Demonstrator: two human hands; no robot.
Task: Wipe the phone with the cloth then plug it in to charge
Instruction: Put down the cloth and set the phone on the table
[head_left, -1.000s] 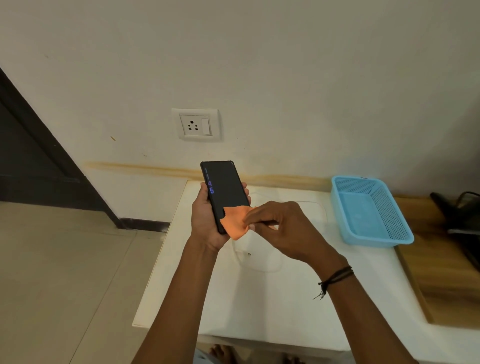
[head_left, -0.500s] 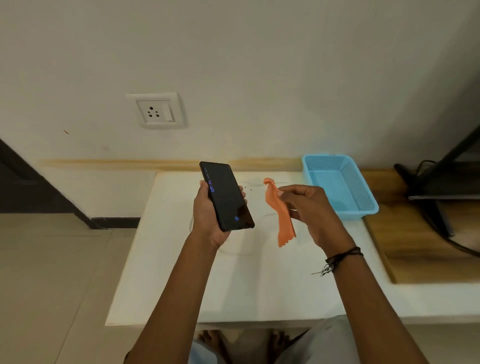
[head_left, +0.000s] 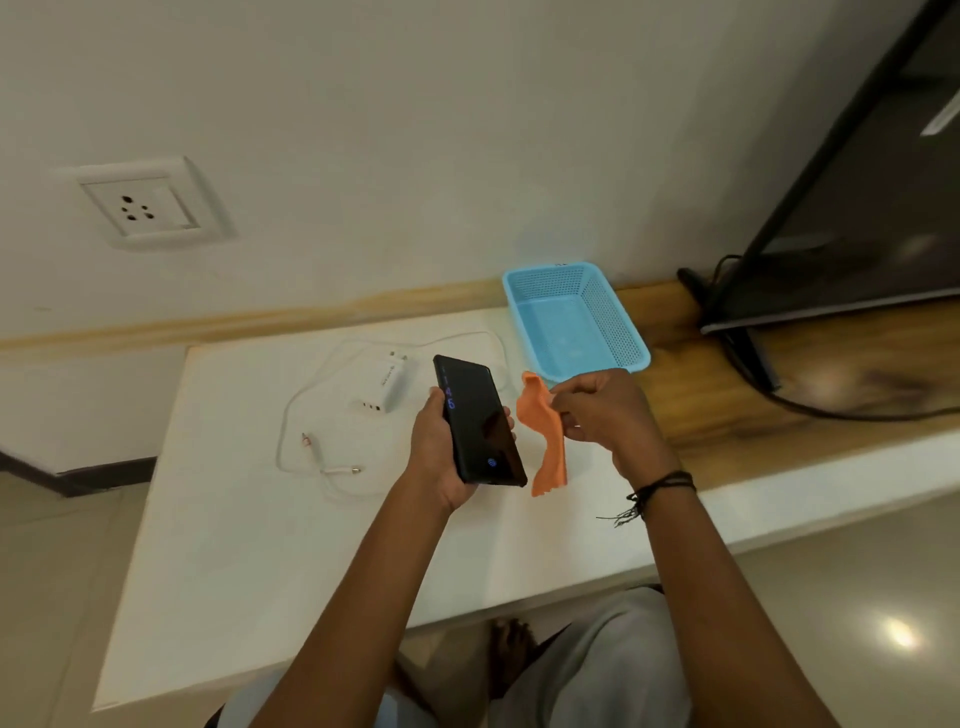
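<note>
From the head camera, our left hand (head_left: 441, 441) is wrapped around the slim black glass phone (head_left: 478, 421), holding it tilted above the white bench (head_left: 234, 519) with its lit screen facing up. Our right hand (head_left: 602, 410) pinches the small orange cloth (head_left: 545, 441) between fingertips and thumb, and the cloth hangs just beside the phone without touching it.

We judge the wiping to be over or nearly so, which leaves the cloth to set down and the charging to begin. To do that well we should drop the cloth on bare bench or into the light blue perforated plastic basket (head_left: 618, 317), freeing the right hand for the white charging cable (head_left: 291, 415). Both cable ends lie loose, unplugged from the white charger block (head_left: 387, 389), so block, cable and phone all need joining before the white wall socket (head_left: 140, 205).

The bench's near half is open. The socket sits high and left, so we should reach without dragging the cable off the left edge.
</note>
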